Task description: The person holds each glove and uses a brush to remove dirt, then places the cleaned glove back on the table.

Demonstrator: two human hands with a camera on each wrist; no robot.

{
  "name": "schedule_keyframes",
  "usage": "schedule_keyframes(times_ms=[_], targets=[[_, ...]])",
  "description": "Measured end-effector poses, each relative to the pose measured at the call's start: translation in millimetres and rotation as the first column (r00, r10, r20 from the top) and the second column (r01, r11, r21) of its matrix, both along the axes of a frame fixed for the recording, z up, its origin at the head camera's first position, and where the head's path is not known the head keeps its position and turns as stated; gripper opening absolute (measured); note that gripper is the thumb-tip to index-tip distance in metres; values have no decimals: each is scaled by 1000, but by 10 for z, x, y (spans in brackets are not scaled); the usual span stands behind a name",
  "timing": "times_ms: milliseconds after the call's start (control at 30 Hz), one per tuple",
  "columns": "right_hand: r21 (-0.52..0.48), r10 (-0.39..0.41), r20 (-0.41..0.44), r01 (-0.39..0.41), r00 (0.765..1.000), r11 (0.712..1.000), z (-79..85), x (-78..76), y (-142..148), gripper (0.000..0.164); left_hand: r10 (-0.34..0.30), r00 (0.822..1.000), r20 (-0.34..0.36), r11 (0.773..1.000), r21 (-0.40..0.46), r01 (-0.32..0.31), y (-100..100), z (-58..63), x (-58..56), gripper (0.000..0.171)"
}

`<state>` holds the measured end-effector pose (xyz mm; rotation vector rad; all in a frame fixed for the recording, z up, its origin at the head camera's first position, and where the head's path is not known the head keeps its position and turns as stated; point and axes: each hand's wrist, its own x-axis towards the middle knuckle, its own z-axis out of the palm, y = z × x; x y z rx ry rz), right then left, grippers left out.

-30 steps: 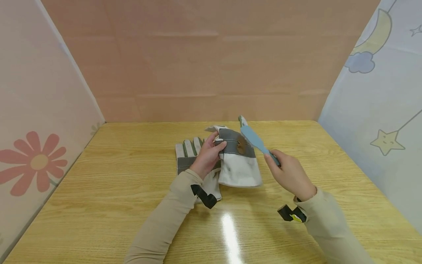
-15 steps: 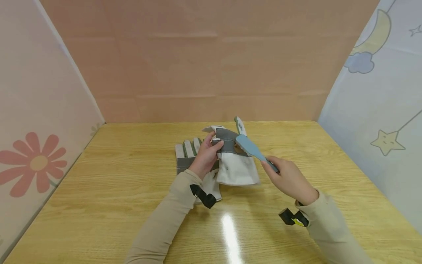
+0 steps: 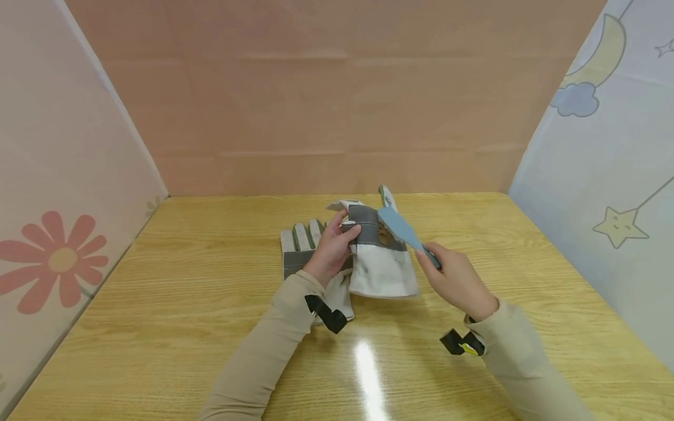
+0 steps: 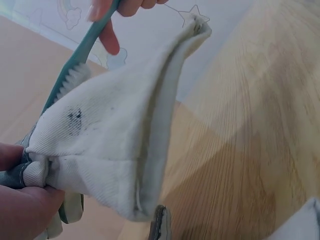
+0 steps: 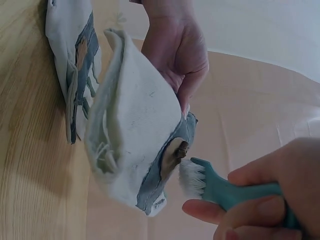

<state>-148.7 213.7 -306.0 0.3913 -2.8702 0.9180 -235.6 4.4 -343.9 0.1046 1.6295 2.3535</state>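
My left hand [image 3: 330, 254] grips a white work glove [image 3: 381, 272] with a grey band, pinching it at the band and lifting it off the table. Its cuff opening faces down towards me. On the band is a brown smear [image 5: 171, 159], and dark specks mark the white cuff in the left wrist view. My right hand [image 3: 459, 279] holds a blue brush [image 3: 402, 229] by its handle. White bristles [image 5: 192, 179] reach right up to the brown smear. Under my left forearm lies a second glove [image 3: 297, 258] of the same kind, flat on the table.
The wooden table [image 3: 184, 304] reaches back to a peach-coloured backdrop [image 3: 337, 105]. Patterned white panels stand at both sides, with a flower [image 3: 62, 258] on the left and a star [image 3: 619, 228] on the right. A glare streak crosses the front of the table.
The brush has gone down and left over the smear, then back up and right. The held glove has shifted slightly with it; the second glove has stayed put.
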Motion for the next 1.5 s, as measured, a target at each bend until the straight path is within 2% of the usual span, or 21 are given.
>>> schedule_keyframes(times_ms=[233,533,667,933,1100,1267,1400,1500], targets=[[32,30,20,-31,999,999,7,65,41,32,46,999,0,999,14,-46,-39,-22,-48,55],[-9,-5,-50,5,999,1000,17,10,18,35,19,1000,-6,1000,2,-19,-15,-4,-19,55],[-5,9,-29,-10,1000,1000,-2,-10,-16,35,1,1000,-6,1000,3,-1,-4,3,-2,55],[26,23,24,-23,999,999,-1,55,16,32,51,999,-4,998,23,-51,-38,-13,-46,54],[16,22,-28,-21,999,1000,29,70,26,30,44,999,-1,999,20,-44,-39,-17,-56,54],[-6,2,-61,-2,998,1000,27,15,-4,31,24,1000,3,1000,2,-24,-24,4,-21,56],[-3,5,-28,-5,1000,1000,-4,-6,-25,33,15,1000,0,1000,8,-15,-14,10,-1,57],[7,14,-5,-14,1000,1000,-27,23,-17,33,32,999,6,999,26,-32,-13,4,-17,56]])
